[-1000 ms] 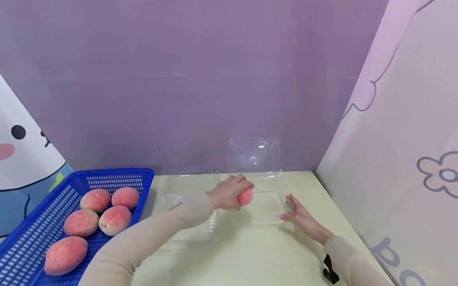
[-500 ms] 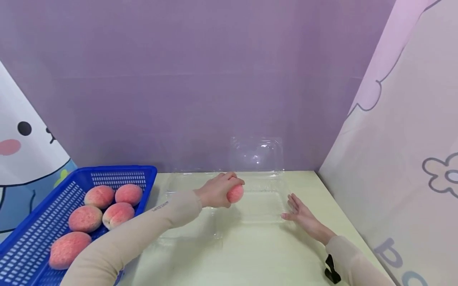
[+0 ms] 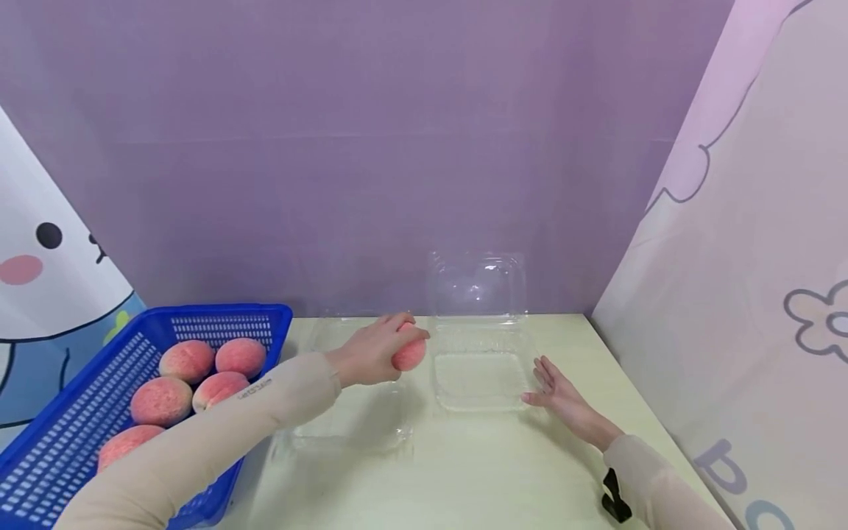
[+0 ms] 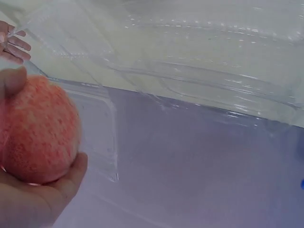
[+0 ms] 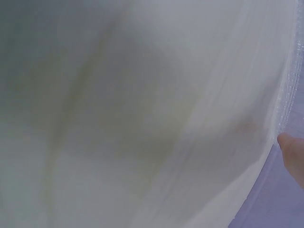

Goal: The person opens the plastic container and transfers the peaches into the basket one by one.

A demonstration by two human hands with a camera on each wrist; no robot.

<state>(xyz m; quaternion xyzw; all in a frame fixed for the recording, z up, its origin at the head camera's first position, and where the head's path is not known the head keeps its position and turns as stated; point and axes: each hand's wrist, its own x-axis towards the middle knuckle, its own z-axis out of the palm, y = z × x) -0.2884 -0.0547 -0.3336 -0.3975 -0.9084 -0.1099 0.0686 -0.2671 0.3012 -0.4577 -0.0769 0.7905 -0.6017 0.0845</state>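
Note:
My left hand (image 3: 371, 355) grips a pinkish-red peach (image 3: 409, 355) above the right-hand part of the left clear plastic container (image 3: 354, 430). In the left wrist view, the fuzzy peach (image 4: 42, 133) sits between thumb and fingers. Beside it on the table, a second clear container (image 3: 480, 390) stands with its lid (image 3: 478, 287) raised at the back. Next to that container's right side is my right hand (image 3: 563, 405), fingers extended; whether it touches the wall I cannot tell. Only a fingertip (image 5: 292, 154) shows in the right wrist view.
A blue slotted basket (image 3: 221, 310) with several peaches (image 3: 161, 402) stands at the left; my left sleeve covers part of it. Behind the table (image 3: 477, 471) rises a purple backdrop (image 3: 397, 147). A printed panel (image 3: 742, 294) borders the right side.
My left hand has moved left with the peach, away from the right container to above the left one. My right hand stays almost still beside the right container.

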